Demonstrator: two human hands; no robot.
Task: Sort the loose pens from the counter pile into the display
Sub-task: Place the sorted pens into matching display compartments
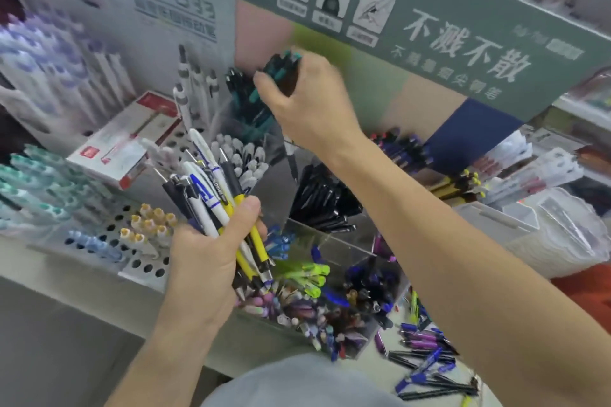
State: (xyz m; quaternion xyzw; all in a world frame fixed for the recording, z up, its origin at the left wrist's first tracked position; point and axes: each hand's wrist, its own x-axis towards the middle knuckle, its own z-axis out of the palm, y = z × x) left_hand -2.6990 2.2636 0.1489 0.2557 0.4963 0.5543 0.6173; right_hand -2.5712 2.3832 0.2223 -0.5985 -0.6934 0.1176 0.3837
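Note:
My left hand (208, 254) grips a mixed bundle of pens (211, 188), white, black and yellow, held upright in front of the display. My right hand (304, 99) reaches up and back and holds a few black and teal pens (281, 63) by their upper ends, over a clear compartment (244, 129) that holds like teal pens. The clear acrylic display (330, 238) has compartments of black, white, blue, green and purple pens. A loose pile of blue, purple and black pens (426, 363) lies on the counter at the lower right.
A white perforated pen rack (145, 269) with capped pens stands at the left, with a red and white box (122, 142) lying on it. A grey-green sign board (429, 26) hangs behind. Clear plastic packets (562, 235) sit at the right.

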